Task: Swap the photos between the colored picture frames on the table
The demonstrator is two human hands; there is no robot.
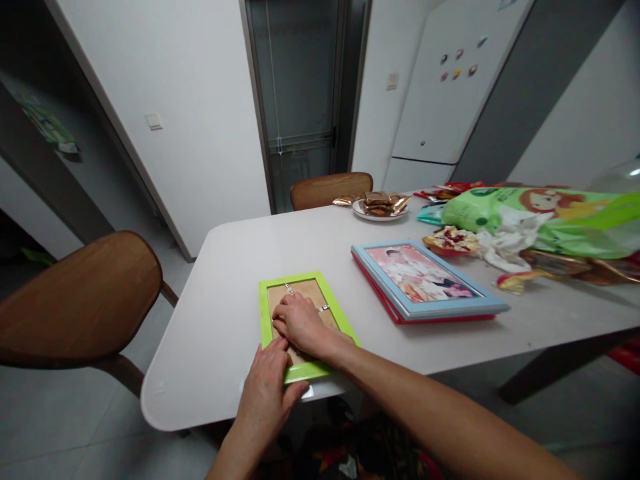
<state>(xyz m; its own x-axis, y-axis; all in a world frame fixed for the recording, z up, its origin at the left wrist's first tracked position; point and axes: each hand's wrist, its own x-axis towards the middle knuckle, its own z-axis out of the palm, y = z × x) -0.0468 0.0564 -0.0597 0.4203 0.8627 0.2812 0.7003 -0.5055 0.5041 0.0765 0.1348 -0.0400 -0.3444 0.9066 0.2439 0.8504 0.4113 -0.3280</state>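
Note:
A lime-green picture frame (267,309) lies face down near the table's front edge, its brown backboard (313,291) showing. Silver metal clips (323,308) sit along the inner edge of the frame. My left hand (269,379) holds the frame's near left corner, fingers over the rim and thumb by the bottom edge. Across the backboard rests my right hand (300,325), its fingers curled and pressed at the left inner edge. What lies under those fingertips is mostly hidden.
To the right, a light blue picture frame (415,309) with a pink photo lies on a red one (380,293). Beyond are a plate (367,215) of wrapped snacks, an opened pomegranate (451,241), crumpled tissue (515,233) and a green bag (480,208). A wooden chair (85,300) stands left.

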